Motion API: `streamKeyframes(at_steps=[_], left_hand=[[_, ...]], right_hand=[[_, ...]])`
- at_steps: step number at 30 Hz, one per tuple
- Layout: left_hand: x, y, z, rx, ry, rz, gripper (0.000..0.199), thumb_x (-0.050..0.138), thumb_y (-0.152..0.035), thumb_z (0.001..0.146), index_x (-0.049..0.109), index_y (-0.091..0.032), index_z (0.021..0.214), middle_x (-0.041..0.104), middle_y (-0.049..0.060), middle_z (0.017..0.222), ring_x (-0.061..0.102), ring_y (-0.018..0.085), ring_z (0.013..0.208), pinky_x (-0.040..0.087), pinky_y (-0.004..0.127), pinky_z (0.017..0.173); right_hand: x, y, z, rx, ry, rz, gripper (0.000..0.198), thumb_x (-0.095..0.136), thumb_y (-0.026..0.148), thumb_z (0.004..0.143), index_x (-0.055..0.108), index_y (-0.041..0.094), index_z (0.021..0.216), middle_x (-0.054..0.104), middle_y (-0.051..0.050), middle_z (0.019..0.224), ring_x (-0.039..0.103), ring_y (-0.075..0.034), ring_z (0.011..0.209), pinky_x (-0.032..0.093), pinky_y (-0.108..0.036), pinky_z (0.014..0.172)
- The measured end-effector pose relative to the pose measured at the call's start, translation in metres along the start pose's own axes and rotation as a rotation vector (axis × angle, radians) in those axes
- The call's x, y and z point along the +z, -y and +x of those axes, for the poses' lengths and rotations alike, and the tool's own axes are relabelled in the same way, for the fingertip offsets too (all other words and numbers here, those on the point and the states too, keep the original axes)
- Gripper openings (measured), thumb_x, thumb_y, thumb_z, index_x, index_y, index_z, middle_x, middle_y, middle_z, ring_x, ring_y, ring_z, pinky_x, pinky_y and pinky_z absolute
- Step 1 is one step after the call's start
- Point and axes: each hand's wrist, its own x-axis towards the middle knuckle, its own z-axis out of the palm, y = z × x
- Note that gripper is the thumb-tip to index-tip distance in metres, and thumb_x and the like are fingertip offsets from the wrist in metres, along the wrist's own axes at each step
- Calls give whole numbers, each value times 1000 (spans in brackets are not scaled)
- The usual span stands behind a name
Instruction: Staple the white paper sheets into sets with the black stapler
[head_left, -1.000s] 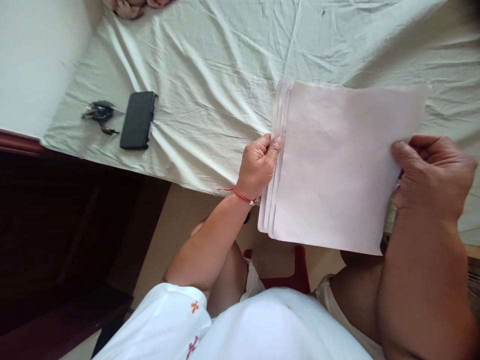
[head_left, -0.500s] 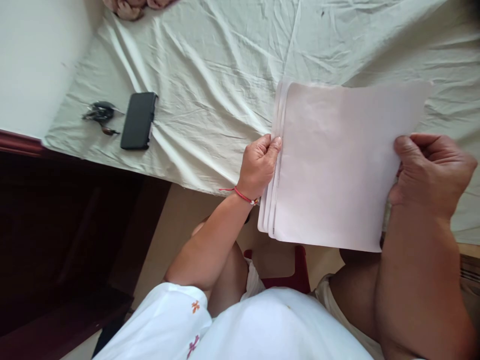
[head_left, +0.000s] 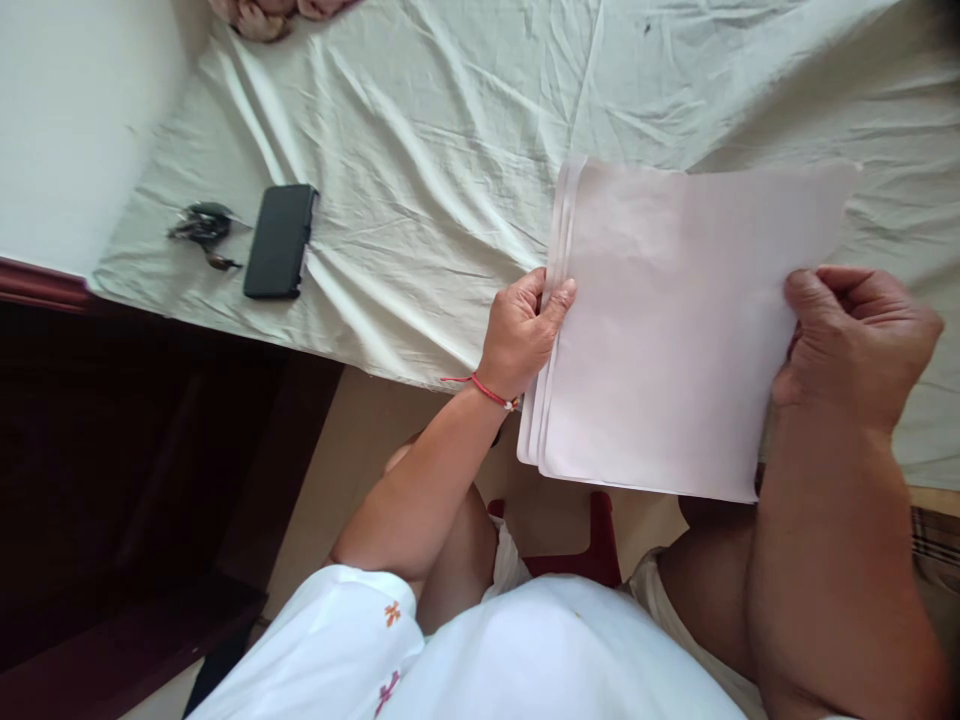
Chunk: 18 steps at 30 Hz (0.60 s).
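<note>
Several sheets of white paper [head_left: 675, 330] are held up in front of me, overlapping at the left edge like a thin stack with rounded corners. My left hand [head_left: 525, 330], with a red string bracelet at the wrist, pinches their left edge, thumb on top and fingers behind. My right hand [head_left: 855, 340] grips the right edge between thumb and curled fingers. The top sheet looks blank. Its upper right corner bends slightly. The paper's lower part hangs past the bed's front edge, over my lap.
A pale green wrinkled sheet [head_left: 420, 200] covers the surface ahead. On its left lie a black phone [head_left: 280, 242] and a small dark bunch, perhaps keys [head_left: 204, 228]. Pinkish cloth [head_left: 262, 15] sits at the top left. Below is a red stool [head_left: 577, 560]; dark wooden furniture [head_left: 127, 480] stands left.
My left thumb has moved a little right, further onto the top sheet. That sheet and my right hand have shifted slightly left, so the sheets' left edges lie closer together.
</note>
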Motion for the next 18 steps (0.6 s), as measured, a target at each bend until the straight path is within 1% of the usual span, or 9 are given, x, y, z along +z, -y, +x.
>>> streamKeyframes(at_steps=[2,5,7,9,10,12,14,16,18], left_hand=[[0,-1,0,11,28,-24,34,78,-54,86,76,-21,94,78,2,92,74,23,99,60,35,89],[0,-4,1,-8,54,-115,32,79,-51,86,77,-23,101,80,2,100,74,26,113,60,40,99],[-1,-7,2,-21,57,-166,30,80,-50,86,77,-24,100,81,2,103,72,27,121,59,43,105],[-2,-10,3,-28,43,-210,29,82,-48,85,76,-25,99,81,1,105,68,28,128,57,46,110],[-3,-12,3,-29,29,-230,29,82,-48,84,76,-25,100,81,1,107,67,29,131,55,46,113],[-6,-12,6,-22,-11,-263,29,83,-46,83,75,-24,100,80,1,109,63,29,136,52,47,117],[-13,-10,11,-2,-73,-281,29,84,-45,83,74,-24,101,80,0,112,60,28,140,50,45,120],[-23,-4,19,23,-163,-284,29,83,-45,83,73,-25,100,79,-1,116,59,26,141,49,42,120],[-37,4,27,38,-267,-274,29,81,-48,84,72,-26,101,78,-2,120,59,24,140,52,38,118]], right_hand=[[-2,-2,0,-17,38,-59,15,80,18,63,73,17,76,66,3,69,54,-7,62,45,-28,66],[-7,-4,-1,-30,165,-206,26,81,27,71,75,18,95,70,1,84,60,-10,74,49,-30,75],[-10,-1,-3,39,283,-267,40,82,34,76,73,20,112,71,1,87,61,-11,75,52,-32,77],[-14,7,-6,153,418,-243,51,83,42,78,70,23,124,72,1,87,63,-12,73,56,-33,75],[-16,12,-8,210,487,-212,53,83,46,78,71,24,124,73,0,88,65,-14,74,57,-34,74],[-20,23,-11,313,630,-145,43,84,51,78,76,24,110,75,-2,92,69,-16,79,61,-33,73],[-24,32,-12,439,749,-123,35,83,51,78,78,24,101,77,-3,93,71,-17,79,63,-34,73],[-27,36,-12,514,782,-87,34,84,50,78,79,25,101,77,-3,91,72,-18,77,64,-34,73],[-27,36,-12,477,737,3,37,85,51,76,79,23,101,77,-4,88,72,-17,75,64,-33,74]])
